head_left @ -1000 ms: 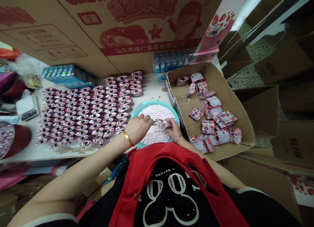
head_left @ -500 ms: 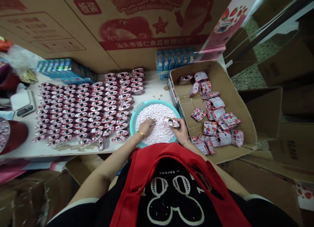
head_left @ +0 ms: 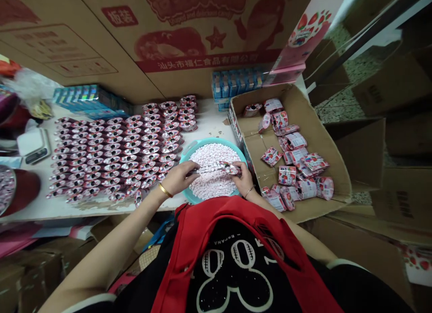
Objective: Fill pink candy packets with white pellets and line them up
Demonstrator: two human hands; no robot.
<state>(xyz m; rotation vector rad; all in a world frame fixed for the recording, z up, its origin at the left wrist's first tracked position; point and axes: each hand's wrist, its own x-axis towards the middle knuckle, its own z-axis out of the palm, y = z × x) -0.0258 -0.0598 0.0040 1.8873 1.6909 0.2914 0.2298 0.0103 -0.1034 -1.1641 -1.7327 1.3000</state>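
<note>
The left hand [head_left: 178, 178] is positioned at the left side of the turquoise basin [head_left: 193, 197], back of the hand upward, fingers curled and closed on a thin implement [head_left: 195, 170]; the implement's full shape cannot be told. The right hand [head_left: 243, 180] is positioned at the right side of the basin, thumb and fingers gripping a printed packet [head_left: 229, 168]. The packet is located above the small white pieces [head_left: 216, 151] that fill the basin, between the two hands, with its opening facing up. The basin rests on the white table [head_left: 207, 124]. To its left, upright packets [head_left: 113, 162] stand in close-set rows, openings upward. To its right, an open carton tray [head_left: 324, 137] contains loose packets [head_left: 286, 175] lying at various angles. Blue boxes [head_left: 232, 84] stand behind the basin, in front of a large printed carton [head_left: 209, 38]. A white scale [head_left: 32, 142] and a red container [head_left: 29, 192] are located at the far left of the table.
</note>
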